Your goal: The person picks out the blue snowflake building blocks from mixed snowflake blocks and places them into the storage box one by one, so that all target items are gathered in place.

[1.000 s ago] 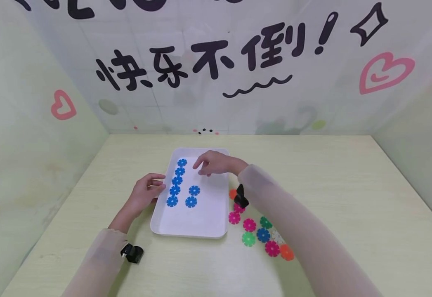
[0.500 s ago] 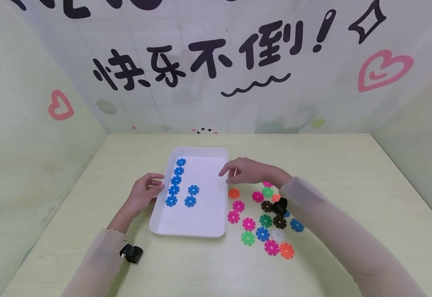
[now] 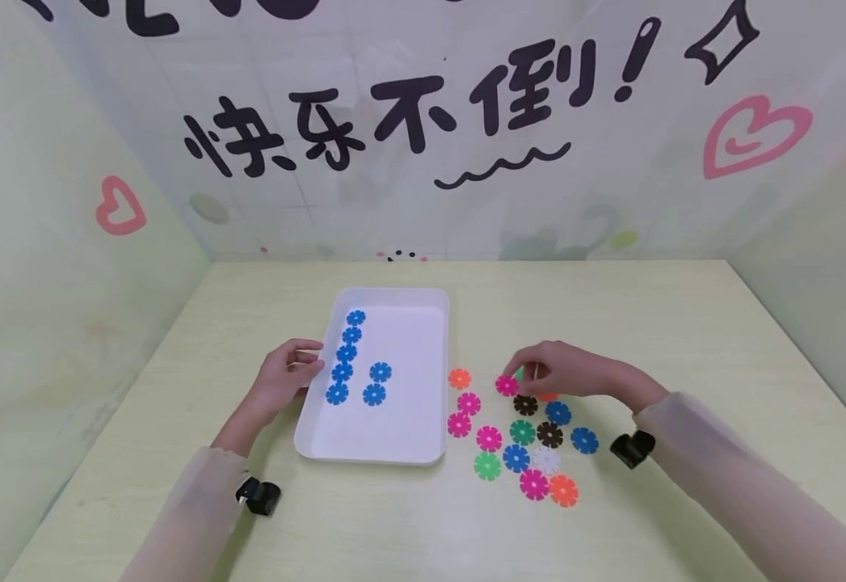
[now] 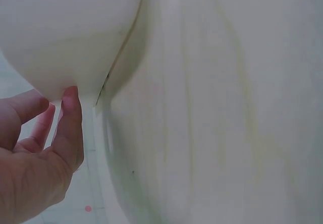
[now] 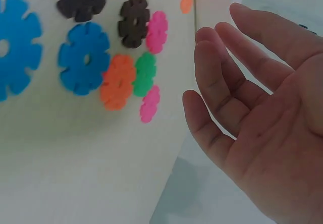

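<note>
My left hand [image 3: 284, 376] touches the left side of a white tray [image 3: 408, 436]. In the left wrist view its loosely bent fingers rest against the tray's outer wall [image 4: 75, 42]. Inside the tray lie a column of several blue notched snowflake discs [image 3: 346, 353] along the left and two more blue discs [image 3: 380, 373] beside it. My right hand [image 3: 575, 369] hovers over loose discs to the tray's right, its fingertips close to a pink snowflake disc [image 3: 507, 385]. In the right wrist view, the right hand [image 5: 272, 103] has bent, parted fingers with nothing visible between them.
Loose snowflake discs spread right of the tray, among them a brown one [image 3: 549, 435], a white one [image 3: 546, 460], a light green one [image 3: 487, 466] and an orange one [image 3: 563, 491]. Printed walls enclose the wooden table [image 3: 655, 315] at the back and sides.
My right hand has moved from above the tray, rightward and nearer, to the loose discs. The discs in the tray and my left hand have stayed in place.
</note>
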Available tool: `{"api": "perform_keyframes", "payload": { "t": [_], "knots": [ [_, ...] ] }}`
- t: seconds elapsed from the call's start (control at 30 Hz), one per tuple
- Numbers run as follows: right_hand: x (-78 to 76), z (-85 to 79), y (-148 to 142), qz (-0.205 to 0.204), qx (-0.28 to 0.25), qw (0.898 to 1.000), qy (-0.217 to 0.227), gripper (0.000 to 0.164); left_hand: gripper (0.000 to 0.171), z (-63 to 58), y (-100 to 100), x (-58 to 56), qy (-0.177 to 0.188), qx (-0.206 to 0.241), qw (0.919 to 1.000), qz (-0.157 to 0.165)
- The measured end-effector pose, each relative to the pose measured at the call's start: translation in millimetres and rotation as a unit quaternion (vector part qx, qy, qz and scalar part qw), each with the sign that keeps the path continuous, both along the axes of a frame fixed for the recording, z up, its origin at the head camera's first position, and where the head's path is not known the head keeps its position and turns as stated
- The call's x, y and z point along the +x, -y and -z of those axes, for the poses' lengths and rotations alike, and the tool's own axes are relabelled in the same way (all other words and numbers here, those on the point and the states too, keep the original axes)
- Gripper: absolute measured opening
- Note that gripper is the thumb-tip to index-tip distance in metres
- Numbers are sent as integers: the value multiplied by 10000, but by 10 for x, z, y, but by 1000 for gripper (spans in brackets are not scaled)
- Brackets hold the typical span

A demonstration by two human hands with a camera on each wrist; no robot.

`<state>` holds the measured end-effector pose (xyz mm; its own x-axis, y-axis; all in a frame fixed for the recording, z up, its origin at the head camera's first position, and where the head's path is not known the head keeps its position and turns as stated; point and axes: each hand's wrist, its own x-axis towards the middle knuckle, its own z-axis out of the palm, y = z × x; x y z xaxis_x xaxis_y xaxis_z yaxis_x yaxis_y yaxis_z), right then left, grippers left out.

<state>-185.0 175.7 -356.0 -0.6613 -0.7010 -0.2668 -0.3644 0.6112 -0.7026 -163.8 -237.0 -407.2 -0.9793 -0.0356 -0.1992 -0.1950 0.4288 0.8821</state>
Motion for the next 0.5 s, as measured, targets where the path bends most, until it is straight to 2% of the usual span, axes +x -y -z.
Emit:
{"api": "perform_keyframes", "payload": {
  "t": [0.27, 0.5],
  "knots": [
    [105, 174, -437, 132, -179, 9997, -66, 29, 38, 22, -14, -3, -9, -61, 10000, -19],
    [138, 290, -587, 231, -393, 9990, -14, 29, 38, -7, -11, 8, -14, -104, 9999, -19]
  ]
}}
